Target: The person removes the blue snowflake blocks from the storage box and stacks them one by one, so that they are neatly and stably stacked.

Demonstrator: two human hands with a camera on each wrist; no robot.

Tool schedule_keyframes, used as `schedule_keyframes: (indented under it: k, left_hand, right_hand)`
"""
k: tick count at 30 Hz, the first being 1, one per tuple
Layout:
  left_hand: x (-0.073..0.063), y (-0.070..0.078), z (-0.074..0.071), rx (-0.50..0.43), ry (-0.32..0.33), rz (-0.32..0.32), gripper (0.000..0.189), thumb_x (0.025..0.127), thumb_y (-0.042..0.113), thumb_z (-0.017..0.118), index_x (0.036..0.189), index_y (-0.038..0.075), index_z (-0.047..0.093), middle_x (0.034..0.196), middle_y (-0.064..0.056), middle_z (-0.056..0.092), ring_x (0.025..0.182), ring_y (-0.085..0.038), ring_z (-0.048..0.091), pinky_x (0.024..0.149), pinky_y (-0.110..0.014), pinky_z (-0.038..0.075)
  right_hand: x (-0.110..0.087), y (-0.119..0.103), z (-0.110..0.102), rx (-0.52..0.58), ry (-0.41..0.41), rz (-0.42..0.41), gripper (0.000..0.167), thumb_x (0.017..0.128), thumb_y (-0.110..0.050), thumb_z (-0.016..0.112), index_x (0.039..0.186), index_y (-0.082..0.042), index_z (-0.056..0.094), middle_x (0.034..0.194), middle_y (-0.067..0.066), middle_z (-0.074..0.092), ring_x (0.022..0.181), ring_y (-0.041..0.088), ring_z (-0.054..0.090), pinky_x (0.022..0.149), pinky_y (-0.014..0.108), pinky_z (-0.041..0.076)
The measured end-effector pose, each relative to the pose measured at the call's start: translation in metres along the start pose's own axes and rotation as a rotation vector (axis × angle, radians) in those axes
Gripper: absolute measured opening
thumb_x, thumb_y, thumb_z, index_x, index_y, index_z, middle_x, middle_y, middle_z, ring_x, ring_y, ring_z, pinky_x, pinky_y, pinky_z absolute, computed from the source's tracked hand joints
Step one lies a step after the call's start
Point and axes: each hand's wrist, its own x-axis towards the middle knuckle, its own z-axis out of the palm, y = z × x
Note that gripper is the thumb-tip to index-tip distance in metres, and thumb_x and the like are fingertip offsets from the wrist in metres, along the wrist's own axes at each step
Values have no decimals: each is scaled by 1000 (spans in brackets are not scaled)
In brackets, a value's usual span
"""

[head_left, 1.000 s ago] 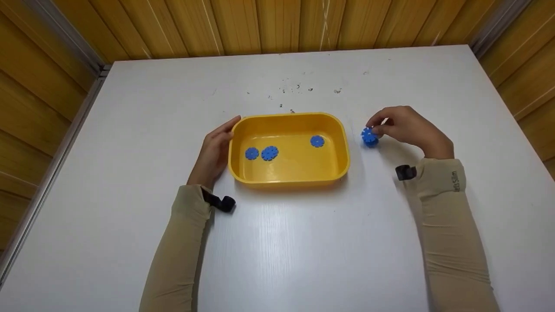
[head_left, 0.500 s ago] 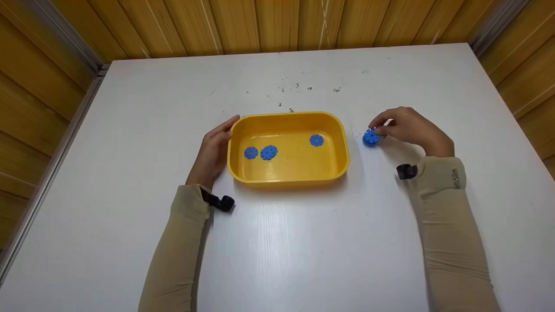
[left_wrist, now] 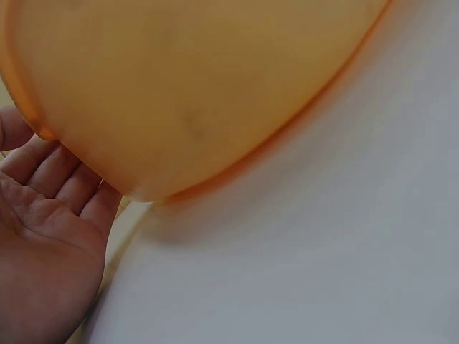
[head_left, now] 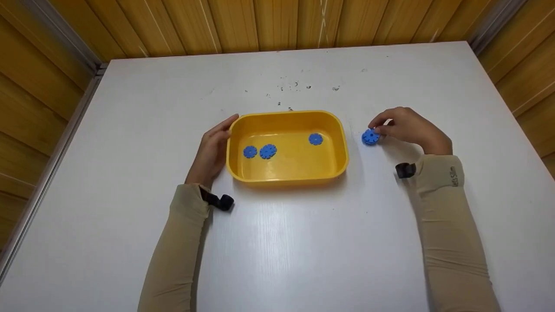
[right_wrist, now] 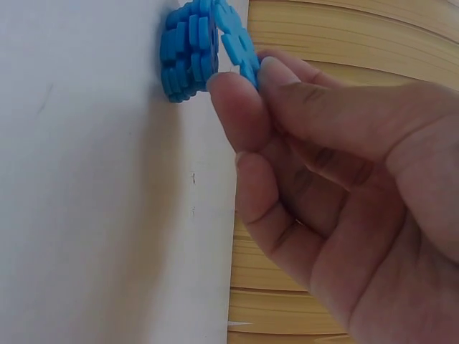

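My right hand (head_left: 409,125) pinches a blue notched plastic disc (right_wrist: 237,43) between thumb and fingertips. It is tilted, close over a short stack of the same blue discs (right_wrist: 188,54) on the table, and mostly covers that stack in the head view. My left hand (head_left: 210,151) lies along the left outer wall of a yellow plastic tray (head_left: 286,180), its fingers fairly straight and its thumb at the rim. Inside the tray lie a blue disc (head_left: 250,152) on the left, overlapping blue discs (head_left: 268,151) beside it and a blue disc (head_left: 315,139) on the right.
The white table (head_left: 286,251) extends around the tray, with small dark marks (head_left: 308,87) behind it. Yellow wood-look panels (head_left: 277,26) stand along the back and both sides. A black wrist camera (head_left: 406,170) sticks out from the right sleeve, another (head_left: 224,202) from the left.
The pinched disc has tilted to face upward more, over the stack, as my right hand shifted slightly right. My left hand and the tray keep their places.
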Motion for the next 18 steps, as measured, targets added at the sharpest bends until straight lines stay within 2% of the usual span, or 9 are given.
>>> schedule_keyframes:
  k: [8, 12, 18]
  left_hand:
    - [-1, 0, 0, -6, -11, 4, 47, 96, 5, 42, 143, 5, 45, 149, -3, 44, 136, -16, 43, 114, -32, 36]
    - [0, -1, -1, 13, -25, 10, 48, 96, 4, 41, 144, 5, 42, 149, -3, 44, 136, -17, 43, 113, -31, 37]
    - [1, -2, -2, 20, -29, 17, 48, 96, 4, 40, 144, 5, 42, 151, -5, 41, 137, -17, 43, 113, -31, 37]
  right_hand:
    - [0, 0, 0, -13, -3, -13, 26, 96, -11, 54, 118, -4, 66, 120, 19, 63, 111, 33, 50, 103, 55, 41]
    - [0, 0, 1, -25, 10, -32, 25, 96, -10, 54, 117, -4, 67, 118, 19, 64, 108, 32, 51, 98, 52, 43]
    - [0, 1, 1, -25, 13, -10, 26, 95, -10, 54, 118, -6, 66, 118, 18, 63, 104, 31, 51, 96, 50, 43]
